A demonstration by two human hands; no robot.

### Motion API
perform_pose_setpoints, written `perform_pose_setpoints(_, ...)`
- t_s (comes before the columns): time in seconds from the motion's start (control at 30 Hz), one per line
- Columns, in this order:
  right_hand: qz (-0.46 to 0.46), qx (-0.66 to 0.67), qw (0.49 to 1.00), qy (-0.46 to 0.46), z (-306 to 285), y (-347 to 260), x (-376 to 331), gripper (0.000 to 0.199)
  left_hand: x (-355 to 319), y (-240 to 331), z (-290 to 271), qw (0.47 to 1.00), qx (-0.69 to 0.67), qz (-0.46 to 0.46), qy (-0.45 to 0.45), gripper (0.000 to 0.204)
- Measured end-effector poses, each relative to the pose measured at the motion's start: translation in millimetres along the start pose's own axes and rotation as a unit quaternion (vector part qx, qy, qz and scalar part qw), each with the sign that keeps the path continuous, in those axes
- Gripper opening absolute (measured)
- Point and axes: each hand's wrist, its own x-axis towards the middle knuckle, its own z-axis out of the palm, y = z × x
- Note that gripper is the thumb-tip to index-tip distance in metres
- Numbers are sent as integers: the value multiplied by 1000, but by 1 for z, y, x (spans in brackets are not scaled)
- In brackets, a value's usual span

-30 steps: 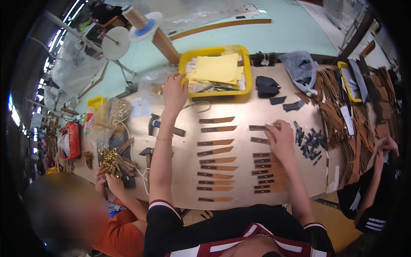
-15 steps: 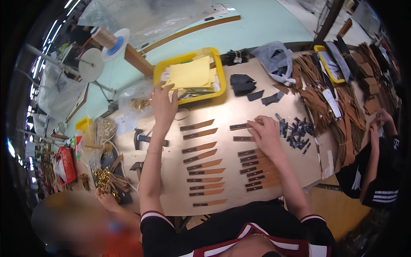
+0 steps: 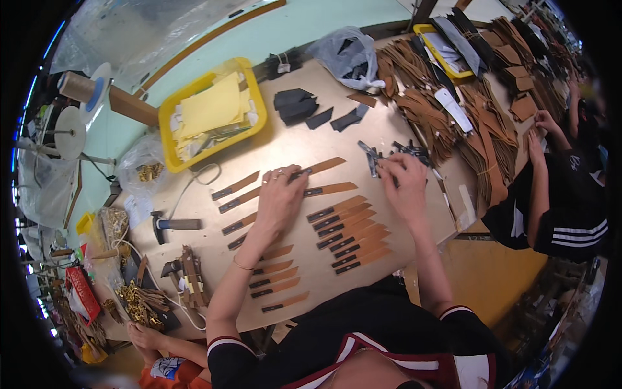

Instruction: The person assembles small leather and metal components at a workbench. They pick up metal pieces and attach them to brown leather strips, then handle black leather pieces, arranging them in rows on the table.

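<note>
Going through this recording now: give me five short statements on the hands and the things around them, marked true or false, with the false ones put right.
1. The yellow tray holds papers. True.
2. The left hand is at a brown strip. True.
3. The right hand is inside the yellow tray. False: it is at the small black pieces.
4. The hammer nearest the yellow tray lies to the left of the left hand. True.
5. The grey plastic bag lies to the left of the yellow tray. False: it lies to the right of it.
</note>
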Motion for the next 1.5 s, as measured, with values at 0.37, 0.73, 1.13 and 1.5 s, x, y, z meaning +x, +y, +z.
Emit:
perform_pose_setpoints(0.37,-33,21,998,-52,19,18,84,26,13,9,-7,997,-10,-75,27,18)
perform_pose_setpoints(0.73,56,-71,995,-32,-21,25,-30,75,55,69,38,996,-76,-42,-21,36)
perform_pose_setpoints(1.13,66,-100,991,-63,23,31,-12,82,95,89,86,990,-139,-4,-11,26)
perform_pose_setpoints(1.5,-54,-113,992,-26,42,34,40,42,84,24,-8,975,-130,-96,155,18)
